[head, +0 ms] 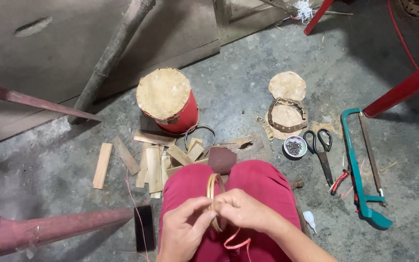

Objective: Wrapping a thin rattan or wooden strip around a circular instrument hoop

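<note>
Fingers of both hands hide the bamboo ring's (213,187) lower half.

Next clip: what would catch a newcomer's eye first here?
Both hands, the left hand and right hand, pinch a thin bamboo ring over the lap in dark pink trousers. Behind them on the concrete floor stands a red drum, with a teal hacksaw at right.

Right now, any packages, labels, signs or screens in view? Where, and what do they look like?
Phone: flat on the concrete floor left of the person's knees, black rectangle, screen dark.
Small round tin: on the floor beside the scissors, white rim, open, holding small dark nails.
Red cylindrical container: upright on the floor ahead, tan disc on top.
No labels or signs visible.
</note>
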